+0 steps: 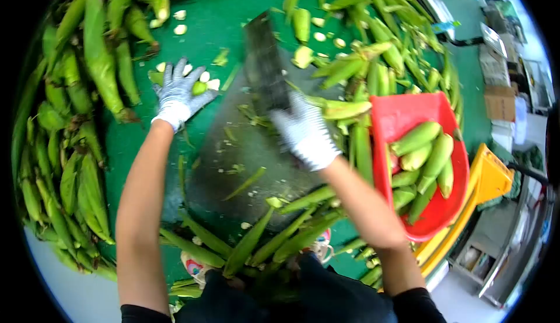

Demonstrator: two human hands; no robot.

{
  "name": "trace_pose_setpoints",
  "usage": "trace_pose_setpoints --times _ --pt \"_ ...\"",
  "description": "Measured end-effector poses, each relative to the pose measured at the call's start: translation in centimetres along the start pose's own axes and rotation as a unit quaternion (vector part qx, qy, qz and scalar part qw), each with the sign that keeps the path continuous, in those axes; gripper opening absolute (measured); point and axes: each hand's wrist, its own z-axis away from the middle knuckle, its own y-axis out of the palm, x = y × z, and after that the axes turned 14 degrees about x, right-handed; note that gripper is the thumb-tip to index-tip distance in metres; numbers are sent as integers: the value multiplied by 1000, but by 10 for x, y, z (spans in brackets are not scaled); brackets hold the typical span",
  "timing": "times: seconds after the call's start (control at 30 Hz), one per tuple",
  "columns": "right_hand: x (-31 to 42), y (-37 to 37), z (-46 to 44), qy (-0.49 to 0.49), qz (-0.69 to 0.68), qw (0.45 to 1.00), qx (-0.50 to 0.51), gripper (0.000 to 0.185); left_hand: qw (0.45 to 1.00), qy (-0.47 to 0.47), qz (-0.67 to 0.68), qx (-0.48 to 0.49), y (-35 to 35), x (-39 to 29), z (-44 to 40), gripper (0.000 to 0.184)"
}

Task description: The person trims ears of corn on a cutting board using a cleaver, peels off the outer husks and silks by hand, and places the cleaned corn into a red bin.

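Observation:
My left hand (pixel 179 95), in a striped grey-and-white glove, lies with fingers spread on the green surface (pixel 204 31). Several small cut corn ends (pixel 200 87) lie under and around its fingertips. In a matching glove, my right hand (pixel 302 127) is wrapped round the handle end of a cleaver (pixel 265 58). The broad dark blade points away from me and is blurred by motion. Below the blade is a dark grey board (pixel 233 171) strewn with green scraps. The cleaver's handle is mostly hidden by my fingers.
Unhusked corn ears (pixel 96 55) are heaped along the left. A red bin (pixel 382 119) holding several trimmed ears stands at the right, by a yellow frame (pixel 487 174). Husk leaves (pixel 245 244) lie near my feet, and more husks (pixel 379 31) are piled at the far right.

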Motion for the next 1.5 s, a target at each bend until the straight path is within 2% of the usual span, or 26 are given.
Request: trace_pose_setpoints --times 0.03,0.1,0.17,0.23,0.27,0.3,0.37,0.4,0.43,0.47,0.57,0.63,0.7,0.73,0.77,0.83,0.9,0.97,1.0,1.03,1.1,1.17,1.23,1.3,1.4,1.5 --pt "12 11 13 122 -17 992 35 34 999 40 12 -16 11 -5 3 59" --pt "-60 45 40 38 -194 973 -119 37 982 132 53 -121 31 -17 16 35" --pt "-56 30 103 86 -193 969 -127 37 980 85 78 -164 33 -30 41 27" --pt "-78 33 164 67 -181 965 -176 33 967 155 78 -186 32 -43 73 20" --pt "-87 31 196 101 -161 962 -194 32 975 191 117 11 29 -61 93 21" --pt "-90 29 228 132 -139 959 -210 31 966 240 34 89 19 -93 127 23" --pt "-82 26 289 194 -48 952 -232 32 879 413 153 182 67 -139 209 25" --pt "-97 28 328 238 -17 944 -228 32 816 495 19 298 89 -165 256 26" --pt "-113 32 358 279 16 934 -224 33 777 585 99 212 113 -149 303 35" --pt "-97 35 380 315 22 926 -208 33 749 485 185 413 75 -145 314 51" --pt "-108 47 449 308 -48 924 -222 36 668 516 383 376 78 -97 301 52" --pt "-74 24 429 312 95 938 -117 46 803 442 321 237 71 -77 303 55" --pt "-13 -1 356 146 332 932 -27 55 918 279 -2 281 30 -86 300 57" --pt "-11 -16 322 33 393 919 16 59 919 239 8 314 70 -86 317 62" --pt "-3 -25 287 -7 415 908 67 62 897 259 12 359 79 -91 337 66" --pt "47 -20 219 4 500 845 188 64 663 464 223 544 106 -106 366 69" --pt "74 -2 169 -72 563 780 264 66 637 430 324 552 105 -105 378 67" --pt "115 29 142 -51 624 694 356 59 649 454 426 438 97 -82 354 45" --pt "119 45 145 -56 627 689 359 55 703 415 450 361 88 -63 347 32" --pt "122 60 154 -55 629 685 363 52 722 303 498 373 50 -36 344 25" --pt "147 96 179 -9 634 676 375 46 800 175 532 215 30 30 357 22" --pt "132 135 202 -65 625 696 347 42 807 17 587 55 6 81 392 23" --pt "130 182 219 -110 567 743 336 42 751 -53 657 -28 16 126 421 22" --pt "105 233 219 -157 581 731 322 34 723 -76 685 -45 17 144 442 23" --pt "81 261 259 -57 512 806 292 36 738 -28 672 -48 -7 150 466 24" --pt "89 217 328 7 534 767 356 31 740 10 668 -82 -36 163 485 26"
